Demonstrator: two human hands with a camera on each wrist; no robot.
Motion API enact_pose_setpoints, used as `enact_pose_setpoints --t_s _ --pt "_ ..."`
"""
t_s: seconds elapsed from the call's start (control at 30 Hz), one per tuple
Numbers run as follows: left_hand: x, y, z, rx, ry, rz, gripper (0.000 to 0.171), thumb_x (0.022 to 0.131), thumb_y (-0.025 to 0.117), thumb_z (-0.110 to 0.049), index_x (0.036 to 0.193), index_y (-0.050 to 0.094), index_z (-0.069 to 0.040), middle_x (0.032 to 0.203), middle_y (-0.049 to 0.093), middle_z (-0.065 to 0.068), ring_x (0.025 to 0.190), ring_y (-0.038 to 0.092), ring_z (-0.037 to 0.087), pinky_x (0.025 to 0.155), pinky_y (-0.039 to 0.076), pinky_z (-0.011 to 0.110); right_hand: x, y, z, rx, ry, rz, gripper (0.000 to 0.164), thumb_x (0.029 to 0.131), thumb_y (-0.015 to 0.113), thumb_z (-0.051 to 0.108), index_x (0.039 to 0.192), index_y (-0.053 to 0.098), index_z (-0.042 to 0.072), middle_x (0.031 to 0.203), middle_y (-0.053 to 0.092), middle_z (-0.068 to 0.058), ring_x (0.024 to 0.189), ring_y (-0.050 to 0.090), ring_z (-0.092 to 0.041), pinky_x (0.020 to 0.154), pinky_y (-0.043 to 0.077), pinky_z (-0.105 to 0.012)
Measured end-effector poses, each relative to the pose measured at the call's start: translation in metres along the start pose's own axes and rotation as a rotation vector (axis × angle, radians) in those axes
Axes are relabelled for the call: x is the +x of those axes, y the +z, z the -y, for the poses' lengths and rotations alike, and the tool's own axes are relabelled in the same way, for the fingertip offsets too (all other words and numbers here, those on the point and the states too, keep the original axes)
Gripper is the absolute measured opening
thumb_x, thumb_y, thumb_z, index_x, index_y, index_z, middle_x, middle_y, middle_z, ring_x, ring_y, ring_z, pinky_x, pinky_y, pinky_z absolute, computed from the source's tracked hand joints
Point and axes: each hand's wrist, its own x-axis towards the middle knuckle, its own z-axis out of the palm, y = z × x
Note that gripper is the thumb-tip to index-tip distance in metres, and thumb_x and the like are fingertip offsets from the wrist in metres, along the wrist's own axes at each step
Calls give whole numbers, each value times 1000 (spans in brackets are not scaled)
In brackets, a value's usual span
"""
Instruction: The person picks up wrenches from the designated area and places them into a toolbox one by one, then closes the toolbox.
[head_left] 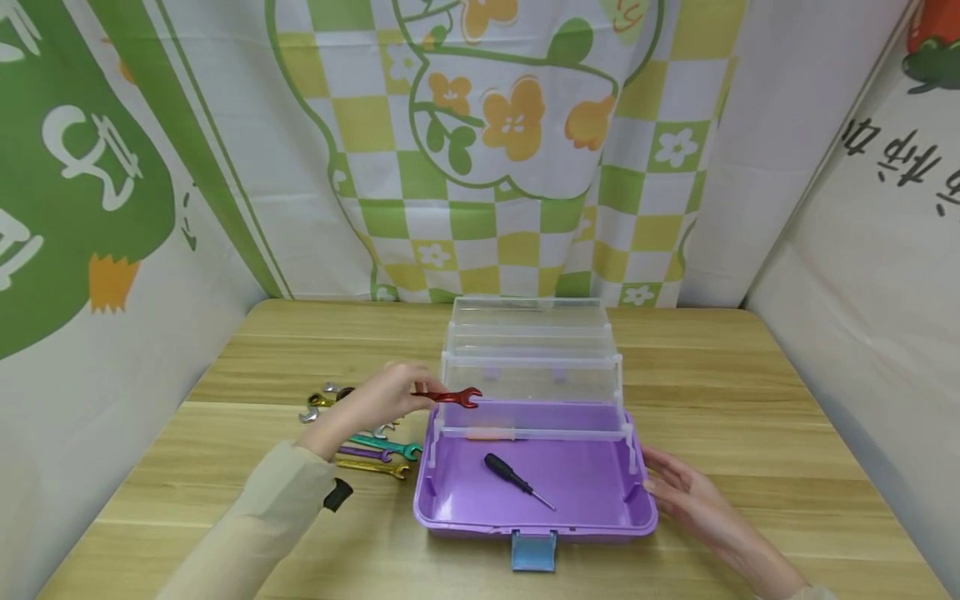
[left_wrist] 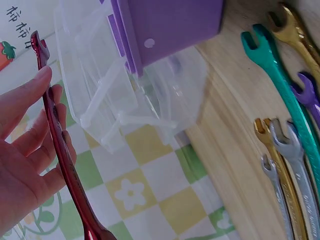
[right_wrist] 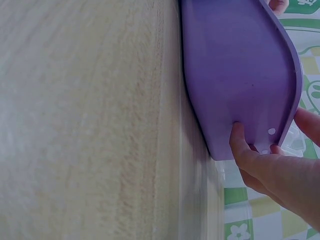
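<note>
My left hand (head_left: pixel 393 392) pinches a red open-end wrench (head_left: pixel 459 397) between thumb and fingers, above the left rear of a purple toolbox (head_left: pixel 536 527). In the left wrist view, the wrench's shaft crosses the fingers, its lower end cut off by the frame. The box's clear lid and tray (head_left: pixel 534 379) are folded up and back. Inside lie a black-handled screwdriver (head_left: pixel 508 473) and, behind the tray edge, an orange-handled tool (head_left: pixel 491 434). Extended fingers of my right hand (head_left: pixel 693 500) touch the box's right outer wall, the thumb by its rim.
Left of the box lie several wrenches, among them a teal one (head_left: pixel 386 444), a purple one (head_left: pixel 365 453) and a gold one (head_left: pixel 372 467). A blue latch (head_left: pixel 533 552) hangs open at the box's front. Printed curtains (head_left: pixel 517 233) stand behind the wooden table (head_left: pixel 720 375).
</note>
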Motion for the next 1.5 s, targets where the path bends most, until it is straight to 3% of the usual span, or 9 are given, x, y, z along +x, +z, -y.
enact_pose_setpoints --t_s 0.5,0.73,1.13,1.5 --pt "38 10 -20 91 79 40 14 77 67 -8 90 67 -7 87 63 2 75 57 12 65 46 22 2 0 1 18 -45 33 66 90 48 11 135 6 -11 140 4 -30 103 48 4 88 41 -22" --pt "61 15 -35 153 109 89 16 75 68 -9 91 67 -6 87 64 3 73 57 12 65 46 19 2 0 1 22 -49 39 66 90 48 10 135 5 -11 140 3 -31 103 48 4 89 41 -22" --pt "95 32 -61 165 108 169 17 75 69 -8 92 69 -8 81 65 1 75 59 12 68 46 21 1 0 2 24 -43 41 67 90 48 10 135 4 -11 139 3 -32 104 49 2 89 41 -23" --pt "113 53 -70 234 106 173 15 76 68 -7 91 69 -7 79 66 0 78 60 12 71 47 20 1 1 1 20 -23 29 66 90 48 10 136 5 -10 140 4 -29 103 48 3 89 41 -22"
